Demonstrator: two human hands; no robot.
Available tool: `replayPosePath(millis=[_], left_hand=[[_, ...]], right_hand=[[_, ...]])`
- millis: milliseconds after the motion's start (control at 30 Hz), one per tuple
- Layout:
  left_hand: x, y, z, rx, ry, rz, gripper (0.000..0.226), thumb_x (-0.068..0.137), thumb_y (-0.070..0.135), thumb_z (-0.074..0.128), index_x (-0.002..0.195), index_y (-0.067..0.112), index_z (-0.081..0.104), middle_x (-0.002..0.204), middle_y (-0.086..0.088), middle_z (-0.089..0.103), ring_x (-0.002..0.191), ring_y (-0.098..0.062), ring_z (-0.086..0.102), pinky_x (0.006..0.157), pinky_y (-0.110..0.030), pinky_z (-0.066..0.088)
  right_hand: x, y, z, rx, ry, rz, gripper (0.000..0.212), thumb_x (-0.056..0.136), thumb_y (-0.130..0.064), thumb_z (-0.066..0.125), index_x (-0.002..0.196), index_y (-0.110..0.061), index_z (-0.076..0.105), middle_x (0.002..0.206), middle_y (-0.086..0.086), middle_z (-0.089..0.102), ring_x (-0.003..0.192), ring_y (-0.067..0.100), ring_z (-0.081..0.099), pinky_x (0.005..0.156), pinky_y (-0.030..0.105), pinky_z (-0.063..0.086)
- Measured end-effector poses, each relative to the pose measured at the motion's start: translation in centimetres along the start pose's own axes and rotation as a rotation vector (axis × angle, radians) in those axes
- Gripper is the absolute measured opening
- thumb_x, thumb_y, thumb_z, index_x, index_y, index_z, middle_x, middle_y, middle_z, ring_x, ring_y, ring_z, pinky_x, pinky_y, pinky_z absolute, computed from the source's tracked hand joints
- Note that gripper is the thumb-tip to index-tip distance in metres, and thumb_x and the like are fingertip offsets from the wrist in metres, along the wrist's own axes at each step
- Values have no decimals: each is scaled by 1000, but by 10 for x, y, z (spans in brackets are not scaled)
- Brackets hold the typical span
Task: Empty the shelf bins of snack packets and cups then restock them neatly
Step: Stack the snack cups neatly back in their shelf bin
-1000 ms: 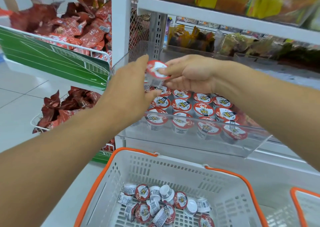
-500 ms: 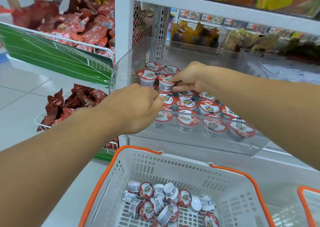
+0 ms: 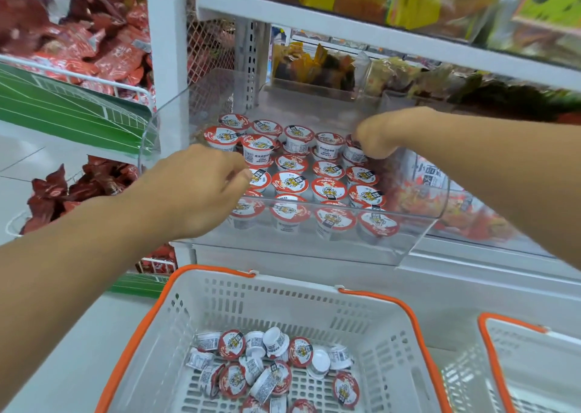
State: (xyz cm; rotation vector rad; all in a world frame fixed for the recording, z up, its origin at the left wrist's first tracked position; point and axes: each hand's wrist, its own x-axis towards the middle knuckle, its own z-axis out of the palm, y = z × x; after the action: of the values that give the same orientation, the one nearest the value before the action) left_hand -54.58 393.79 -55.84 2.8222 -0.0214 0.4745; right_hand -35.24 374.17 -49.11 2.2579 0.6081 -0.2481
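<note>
A clear plastic shelf bin (image 3: pixel 314 249) holds several red-lidded snack cups (image 3: pixel 328 189) in neat rows, with a second layer of cups (image 3: pixel 298 135) stacked along the back. My right hand (image 3: pixel 380 135) reaches over the bin's right side, and its curled fingers pinch a cup (image 3: pixel 353 153) at the back right. My left hand (image 3: pixel 201 189) hovers at the bin's front left, fingers curled and pinching the rim of a cup (image 3: pixel 260 178) in the left column. Below, a white basket with an orange rim (image 3: pixel 251 299) contains several loose cups (image 3: pixel 270 365).
A second orange-rimmed basket (image 3: pixel 534 353) stands at the lower right. Wire bins of red snack packets (image 3: pixel 94 44) hang at the left, with more packets (image 3: pixel 63 192) below them. Another clear bin of packets (image 3: pixel 465 205) adjoins on the right. A white shelf (image 3: pixel 345 25) runs overhead.
My right hand has moved from the back-left cups to the back-right corner of the bin, and more stacked cups now line the back. My left hand has stayed at the front left.
</note>
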Motion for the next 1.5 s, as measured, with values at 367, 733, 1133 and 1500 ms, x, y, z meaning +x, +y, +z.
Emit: replayPosePath(millis=[367,733,1133,1500], left_hand=[[-71,46,67,182,-431,269,26,88,49,52,84,25,63,84,3,65,86,-25,64,68,-31,45],[-196,-27,299,-90,-784,-665,118,66,73,69,156,39,2,164,-11,1,145,-42,24,112,-49,32],[-197,2,322,-198,-593,-814,22,91,11,63,112,11,59,122,-11,54,86,-23,58,74,-33,49],[-216,21,323,-516,-1043,-947,69,90,55,61,141,14,42,141,-3,47,107,-24,58,70,-34,55]], right_hand=[[-152,-63,58,1393,-91,-557,13,86,-8,71,98,-6,73,86,14,75,77,27,74,69,34,63],[-83,-302,363,994,-551,-114,141,61,-51,91,159,-24,-7,164,16,-12,150,40,11,117,51,30],[-82,-332,358,869,-502,-345,87,58,-25,94,129,-23,46,140,10,31,131,38,37,102,43,46],[-91,-293,369,1528,-783,-90,53,68,-3,86,111,-23,62,97,10,52,74,29,54,63,40,56]])
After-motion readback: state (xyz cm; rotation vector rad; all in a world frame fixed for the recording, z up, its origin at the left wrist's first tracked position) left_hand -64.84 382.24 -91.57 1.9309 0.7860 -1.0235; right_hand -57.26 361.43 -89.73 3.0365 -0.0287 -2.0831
